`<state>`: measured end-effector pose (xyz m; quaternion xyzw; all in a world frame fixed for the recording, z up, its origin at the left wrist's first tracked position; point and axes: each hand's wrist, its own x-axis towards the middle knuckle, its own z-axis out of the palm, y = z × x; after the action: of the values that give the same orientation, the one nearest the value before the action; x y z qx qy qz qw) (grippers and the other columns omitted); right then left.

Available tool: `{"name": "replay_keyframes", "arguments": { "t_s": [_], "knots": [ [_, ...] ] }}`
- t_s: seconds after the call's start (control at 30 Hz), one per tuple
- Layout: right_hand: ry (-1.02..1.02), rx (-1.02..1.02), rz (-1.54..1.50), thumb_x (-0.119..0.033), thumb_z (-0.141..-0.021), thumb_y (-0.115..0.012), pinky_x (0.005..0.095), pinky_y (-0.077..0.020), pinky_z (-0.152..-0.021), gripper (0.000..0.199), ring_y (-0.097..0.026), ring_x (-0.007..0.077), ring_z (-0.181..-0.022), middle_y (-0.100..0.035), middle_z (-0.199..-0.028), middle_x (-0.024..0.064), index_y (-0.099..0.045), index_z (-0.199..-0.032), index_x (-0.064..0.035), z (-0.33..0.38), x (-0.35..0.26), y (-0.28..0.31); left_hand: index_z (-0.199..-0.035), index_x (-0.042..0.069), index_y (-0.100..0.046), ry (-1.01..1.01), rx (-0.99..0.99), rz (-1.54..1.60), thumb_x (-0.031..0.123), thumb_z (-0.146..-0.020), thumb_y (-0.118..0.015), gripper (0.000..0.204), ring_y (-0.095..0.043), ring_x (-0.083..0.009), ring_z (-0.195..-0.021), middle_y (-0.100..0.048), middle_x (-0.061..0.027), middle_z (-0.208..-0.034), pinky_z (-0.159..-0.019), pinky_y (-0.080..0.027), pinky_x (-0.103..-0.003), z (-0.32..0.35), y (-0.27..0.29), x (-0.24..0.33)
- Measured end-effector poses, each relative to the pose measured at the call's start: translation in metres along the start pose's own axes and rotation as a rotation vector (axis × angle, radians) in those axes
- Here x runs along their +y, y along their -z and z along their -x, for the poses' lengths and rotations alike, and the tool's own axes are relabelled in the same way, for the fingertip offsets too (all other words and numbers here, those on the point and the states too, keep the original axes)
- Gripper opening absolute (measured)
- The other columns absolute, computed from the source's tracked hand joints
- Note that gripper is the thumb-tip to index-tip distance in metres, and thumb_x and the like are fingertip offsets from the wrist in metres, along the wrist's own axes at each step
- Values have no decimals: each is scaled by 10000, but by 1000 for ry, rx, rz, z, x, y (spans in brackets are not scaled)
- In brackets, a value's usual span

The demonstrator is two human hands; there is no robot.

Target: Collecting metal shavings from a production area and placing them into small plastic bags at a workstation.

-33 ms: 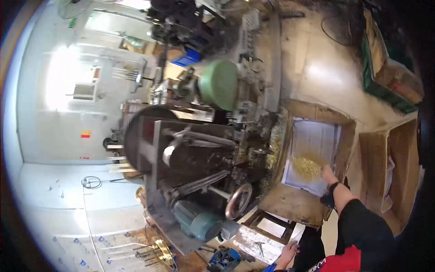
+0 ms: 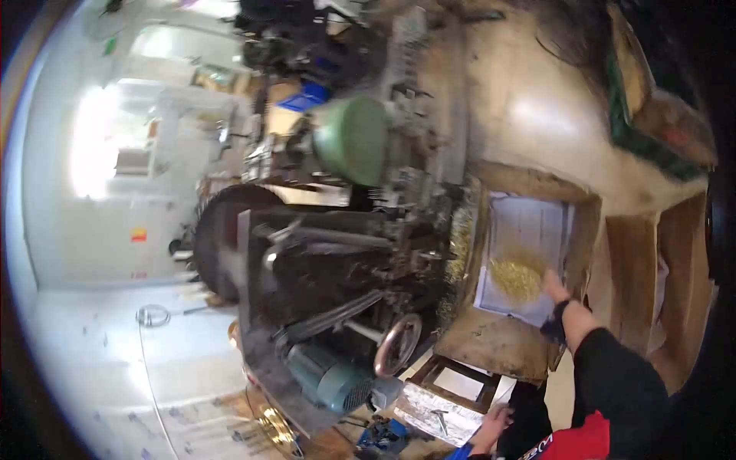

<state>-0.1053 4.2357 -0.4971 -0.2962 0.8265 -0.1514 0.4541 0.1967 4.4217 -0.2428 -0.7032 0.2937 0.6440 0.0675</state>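
A: Where to log the golden pieces (image 2: 515, 280)?

B: Inside the open cardboard box (image 2: 487, 337), heaped on the white lining (image 2: 529, 218), toward the lower end. Too blurred to tell shapes apart.

A: And the right hand (image 2: 555, 288)?

B: To enter at the right edge of the heap, reaching in from lower right, with a dark band (image 2: 553, 326) at the wrist. Cannot tell whether gripping any pieces or only touching; smeared at the fingertips.

A: Same question for the left hand (image 2: 494, 423)?

B: Down near the lower edge of the view, fingers partly curled, beside dark clothing (image 2: 529, 418). Cannot tell whether holding anything. To add, just left of there: a white sheet (image 2: 420, 406) with a metal tool (image 2: 439, 420) lying on top.

A: Worth noting left of the box?

B: Yes: a large machine (image 2: 330, 264), with golden shavings (image 2: 460, 245) strewn between. To list on it: green rounded housing (image 2: 353, 142) higher up, metal handwheel (image 2: 414, 337) lower down, blue-green motor (image 2: 330, 377) left of the handwheel.

A: And right?

B: A second carton (image 2: 625, 261), open, near the first. Farther up, a green-sided container (image 2: 652, 157) on pale floor (image 2: 529, 130).
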Motion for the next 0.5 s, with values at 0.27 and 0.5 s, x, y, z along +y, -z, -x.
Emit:
{"name": "replay_keyframes", "arguments": {
  "t_s": [0.27,0.5],
  "knots": [
    [-13,77,195,-49,-793,-471,432,-496,-745,214,-587,361,-931,-578,-1047,225,-612,-937,22,-148,-9,7,-1082,-26,-529,-55,81,172,114,-906,-495,228,-588,-128,-566,-648,-116,-884,-476,-438,-200,-24,-29,62],
    [-117,532,148,-116,-756,-531,565,-331,-954,531,-228,353,-1311,-278,-1412,134,-435,-1279,-124,-240,2,-14,-1017,-3,-551,-83,185,186,144,-906,-501,191,-544,-135,-494,-636,-114,-802,-427,-427,-239,-40,-25,67]
  ]
}}
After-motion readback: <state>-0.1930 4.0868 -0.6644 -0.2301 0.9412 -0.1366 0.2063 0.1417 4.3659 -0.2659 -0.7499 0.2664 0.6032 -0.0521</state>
